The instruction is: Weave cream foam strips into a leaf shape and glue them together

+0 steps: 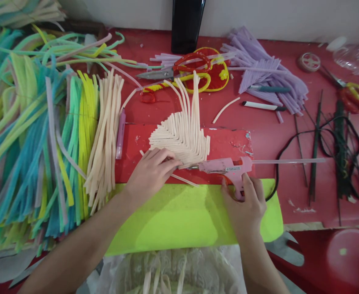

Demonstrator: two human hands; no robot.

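Observation:
A leaf-shaped piece of cream pipe cleaners point(182, 136) lies on a red board, its rows bent into a V and several long ends pointing away from me. At its near edge, my left hand point(151, 167) is closed, thumb and fingers pinching the lowest row. My right hand point(247, 204) grips a pink hot glue gun point(225, 166) by its handle. The gun's nozzle points left and meets the piece's lower edge close to my left fingertips. A clear glue stick point(289, 161) sticks out of its back. A loose cream strip point(185, 180) lies just below.
Bundles of coloured pipe cleaners point(29, 134) fill the left side. Behind the board are red-handled scissors point(167, 73), a black phone-like object point(187, 24) and purple pipe cleaners point(262, 69). The gun's black cord point(279, 163) loops right near dark wrapped stems point(315, 151). A yellow-green mat point(179, 220) covers the front edge.

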